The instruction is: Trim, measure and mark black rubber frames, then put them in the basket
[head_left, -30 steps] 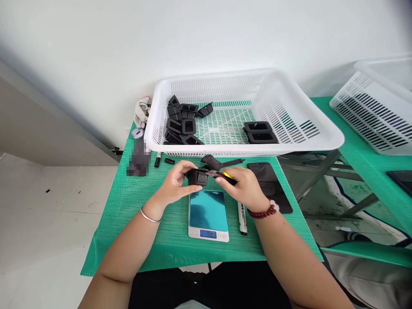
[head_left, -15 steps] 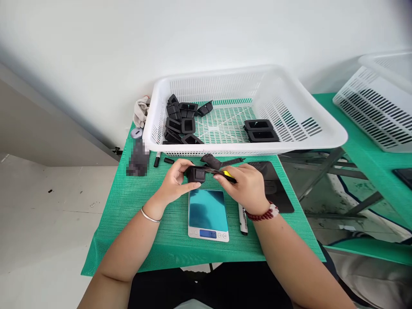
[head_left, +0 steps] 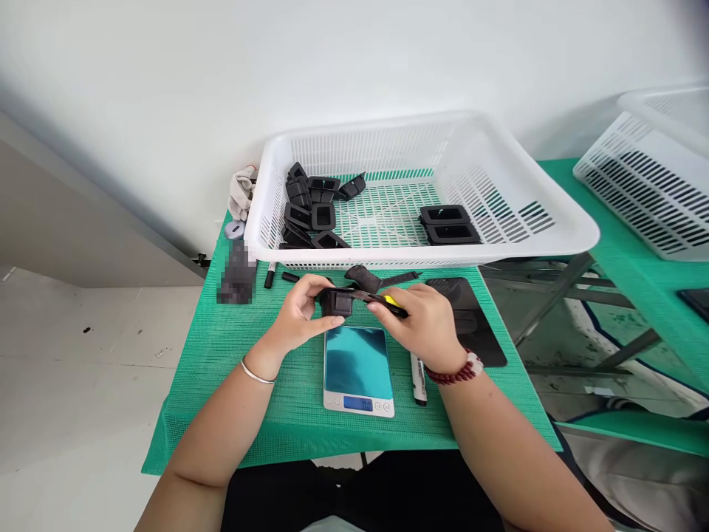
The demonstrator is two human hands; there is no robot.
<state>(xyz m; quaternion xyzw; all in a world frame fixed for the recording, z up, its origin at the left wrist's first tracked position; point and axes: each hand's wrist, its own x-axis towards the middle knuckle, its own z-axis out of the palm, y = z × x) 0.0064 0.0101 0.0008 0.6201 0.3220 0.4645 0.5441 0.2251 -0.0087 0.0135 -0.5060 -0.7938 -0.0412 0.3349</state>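
Two tables under green mesh, one near me [head_left: 221, 399] and one off to the right [head_left: 614, 247], carry two white baskets [head_left: 388, 256] [head_left: 636, 137]. Both lie as they did a second ago. Inside the nearer basket I count two black frames [head_left: 446, 224] side by side at the right, and at least eight more black pieces [head_left: 323, 217] heaped at the left (they overlap, so I can't swear to the number). One dark slab [head_left: 476, 325] lies partly behind my right hand [head_left: 429, 321]; one scale [head_left: 359, 366] sits nearer me, and its display now looks like 0.0, where it was blurrier before.

One black part [head_left: 337, 303] is held just above the scale's far edge, pinched between the thumb and fingers of my left hand [head_left: 299, 318]. My right fingers are clenched round one black-and-yellow cutter [head_left: 395, 304], its blade now lying flatter along the part's top edge than a second ago. Beyond my hands is one dark scrap [head_left: 362, 277]. Two markers [head_left: 419, 380] [head_left: 269, 275] and one black cap [head_left: 290, 277] are the smallest things.
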